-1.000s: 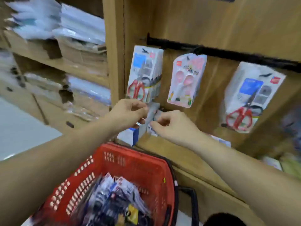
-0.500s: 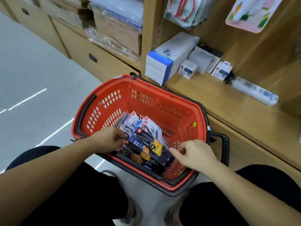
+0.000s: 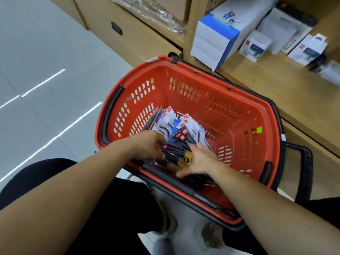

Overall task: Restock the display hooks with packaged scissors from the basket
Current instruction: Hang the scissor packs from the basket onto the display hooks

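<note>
A red shopping basket (image 3: 198,69) with black handles stands on the floor between my knees. A stack of packaged scissors (image 3: 177,124) lies in its near left part, with white and dark cards and red brand tags. My left hand (image 3: 149,146) reaches in from the left, its fingers curled round the left edge of the stack. My right hand (image 3: 199,161) lies on top of the packs with its fingers spread and its thumb at their near edge. The display hooks are out of view.
A wooden shelf (image 3: 266,85) runs along the right behind the basket. On it stand a large white and blue box (image 3: 217,39) and small white boxes (image 3: 255,45). Wooden drawers (image 3: 103,24) are at the upper left, above the grey tiled floor (image 3: 36,61).
My view dropped from the hanging scissors on the rail to the basket. Both hands came down into it; the right hand went from the near edge onto the top of the packs.
</note>
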Tool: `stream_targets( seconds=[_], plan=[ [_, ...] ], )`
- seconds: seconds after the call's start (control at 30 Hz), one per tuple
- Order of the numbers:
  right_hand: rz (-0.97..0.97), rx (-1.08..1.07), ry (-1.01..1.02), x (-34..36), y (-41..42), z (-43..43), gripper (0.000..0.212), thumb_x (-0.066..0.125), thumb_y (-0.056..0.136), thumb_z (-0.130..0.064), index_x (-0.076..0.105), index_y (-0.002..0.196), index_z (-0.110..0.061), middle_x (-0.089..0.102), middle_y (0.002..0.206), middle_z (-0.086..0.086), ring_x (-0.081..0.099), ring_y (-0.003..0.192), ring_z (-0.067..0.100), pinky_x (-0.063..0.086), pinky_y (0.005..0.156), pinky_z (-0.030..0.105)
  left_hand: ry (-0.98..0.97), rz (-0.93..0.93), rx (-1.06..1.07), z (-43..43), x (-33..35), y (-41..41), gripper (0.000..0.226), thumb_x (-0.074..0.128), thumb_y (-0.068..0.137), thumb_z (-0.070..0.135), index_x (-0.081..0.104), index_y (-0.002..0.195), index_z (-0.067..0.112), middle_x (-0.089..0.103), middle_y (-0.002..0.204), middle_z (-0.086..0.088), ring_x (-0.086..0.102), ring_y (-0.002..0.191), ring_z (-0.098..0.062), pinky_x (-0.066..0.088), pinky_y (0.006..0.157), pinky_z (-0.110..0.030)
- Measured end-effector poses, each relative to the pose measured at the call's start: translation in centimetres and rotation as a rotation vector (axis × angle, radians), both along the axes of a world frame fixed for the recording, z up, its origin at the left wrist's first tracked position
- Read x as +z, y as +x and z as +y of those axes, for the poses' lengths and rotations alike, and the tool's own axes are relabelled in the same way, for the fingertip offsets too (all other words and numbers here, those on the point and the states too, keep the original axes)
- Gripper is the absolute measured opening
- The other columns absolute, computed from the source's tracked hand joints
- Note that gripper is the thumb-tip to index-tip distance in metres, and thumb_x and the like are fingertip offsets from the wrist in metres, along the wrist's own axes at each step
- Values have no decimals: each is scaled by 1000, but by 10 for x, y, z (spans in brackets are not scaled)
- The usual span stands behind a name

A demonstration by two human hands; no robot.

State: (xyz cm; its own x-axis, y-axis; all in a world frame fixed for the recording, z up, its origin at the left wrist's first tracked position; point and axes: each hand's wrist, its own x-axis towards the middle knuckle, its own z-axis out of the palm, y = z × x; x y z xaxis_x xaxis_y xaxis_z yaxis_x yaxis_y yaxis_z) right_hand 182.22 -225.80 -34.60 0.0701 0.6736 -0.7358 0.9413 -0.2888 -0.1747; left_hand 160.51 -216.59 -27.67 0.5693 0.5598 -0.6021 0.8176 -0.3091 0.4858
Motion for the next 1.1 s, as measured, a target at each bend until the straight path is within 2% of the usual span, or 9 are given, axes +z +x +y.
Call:
stream_targets(
  seconds=[0.07,0.2,0.43,0.57,0.73,0.8,0.93,1.03,1.1],
  plan=[
    [-47,65,-8,-8,0,0,153,82,50,-89,12,169,-21,24,166,6,22,157,30,30,125,44,-33,11,10,3,-2,1,47,82,88,34,66,131,22,70,98,9,66,91,-15,45,78,-25],
    [-138,201,50,-25,-4,0,121,85,60,-78,34,154,-23,33,149,2,29,145,27,39,115,47,-69,50,26,7,-5,3,53,81,90,34,62,138,24,66,101,10,64,97,-17,46,83,-27],
    [-4,220,78,-40,-1,3,78,86,77,-47,44,136,-19,50,135,3,53,126,30,51,95,39,-77,86,3,11,-7,7,48,78,93,30,62,139,24,65,108,6,62,97,-17,48,82,-28],
    [-60,277,47,-40,-9,1,91,90,75,-49,37,143,-17,54,139,4,59,126,29,52,90,40,-27,133,-67,9,-7,9,50,74,96,26,59,143,22,63,116,1,58,101,-19,50,86,-29],
    [-143,426,-1,-43,-20,-3,100,90,79,-37,23,151,-14,61,120,8,67,108,30,54,72,40,-37,133,-72,10,-5,9,54,73,97,24,55,148,23,66,130,-2,59,106,-20,45,85,-27],
    [-118,379,-13,-41,-16,-4,95,88,81,-31,24,149,-18,61,111,5,68,104,31,55,73,41,-26,116,-68,10,-4,7,52,70,98,22,55,148,22,67,129,-3,62,112,-22,44,85,-26],
    [69,41,-43,-26,10,7,72,90,73,-33,44,128,-30,62,103,-3,64,98,25,55,79,36,7,106,-80,9,-4,2,40,67,99,21,63,139,22,59,96,8,59,95,-19,46,78,-27],
    [211,-158,-59,-18,27,15,48,86,68,-22,57,105,-30,71,95,-1,70,91,26,60,81,40,18,129,-97,8,-3,2,38,67,99,25,63,137,21,67,115,0,61,98,-20,49,80,-30],
    [270,-226,-46,-17,35,15,40,82,71,-14,62,102,-28,75,97,4,74,93,28,62,86,44,20,136,-109,6,-2,4,41,67,99,28,61,140,21,67,124,-3,62,102,-20,52,85,-32]
  ],
)
